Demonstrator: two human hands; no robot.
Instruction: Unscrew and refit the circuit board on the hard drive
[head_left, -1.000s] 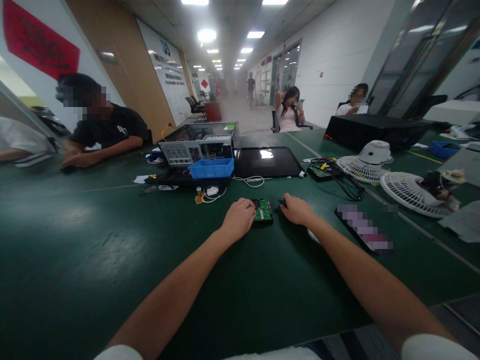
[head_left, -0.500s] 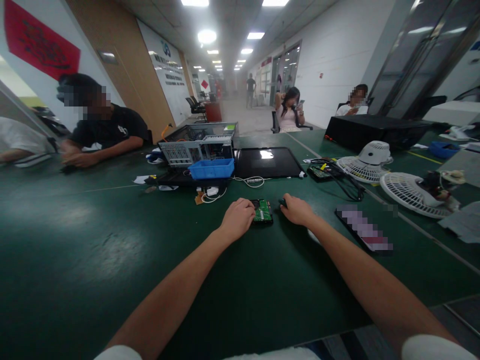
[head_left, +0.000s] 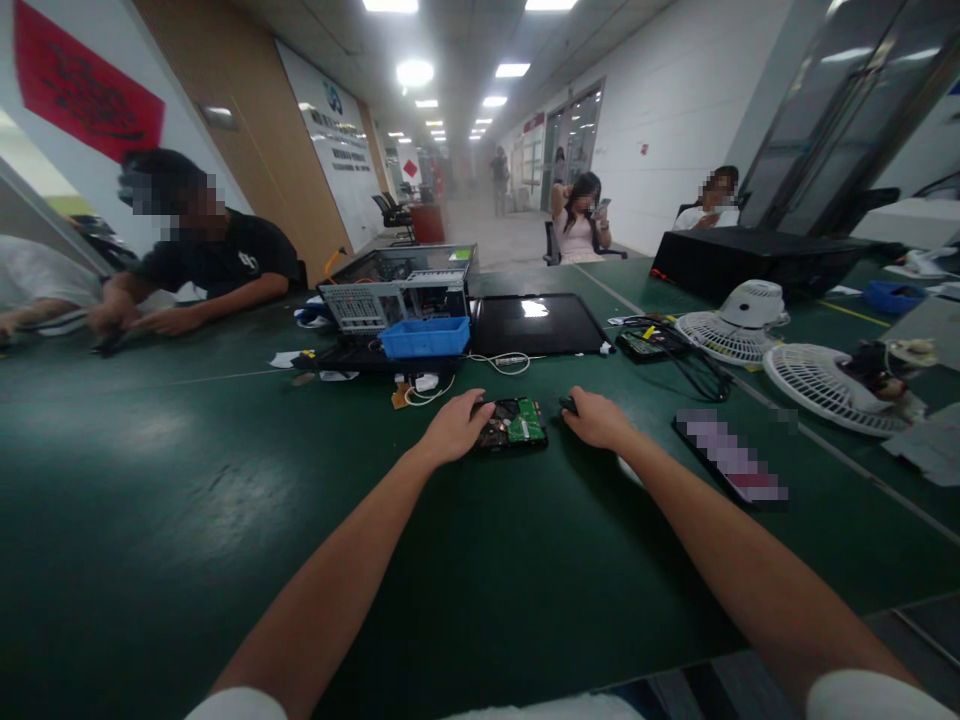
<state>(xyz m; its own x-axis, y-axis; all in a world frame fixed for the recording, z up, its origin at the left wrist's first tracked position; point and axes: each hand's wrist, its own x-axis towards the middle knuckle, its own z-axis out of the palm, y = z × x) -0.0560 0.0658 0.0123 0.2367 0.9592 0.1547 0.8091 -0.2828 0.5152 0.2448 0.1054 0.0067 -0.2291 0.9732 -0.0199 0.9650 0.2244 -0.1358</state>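
Note:
A hard drive (head_left: 517,425) lies flat on the green table, its green circuit board facing up. My left hand (head_left: 452,428) grips the drive's left end, thumb at the near side and fingers at the far side. To the right of the drive, my right hand (head_left: 596,420) rests low over the table, closed round a small dark-handled tool (head_left: 568,404). Most of that tool is hidden by the fingers, so its kind does not show. A gap separates the tool from the drive.
Beyond the drive stand an open computer case (head_left: 397,290), a blue tray (head_left: 425,338) and a black panel (head_left: 536,330). At right are a phone (head_left: 727,455), cables, another circuit board (head_left: 649,345) and white fan parts (head_left: 821,385). Several people sit around the table.
My left hand has slid left off the drive's top to its left end, uncovering more of the drive. My right hand has hardly moved.

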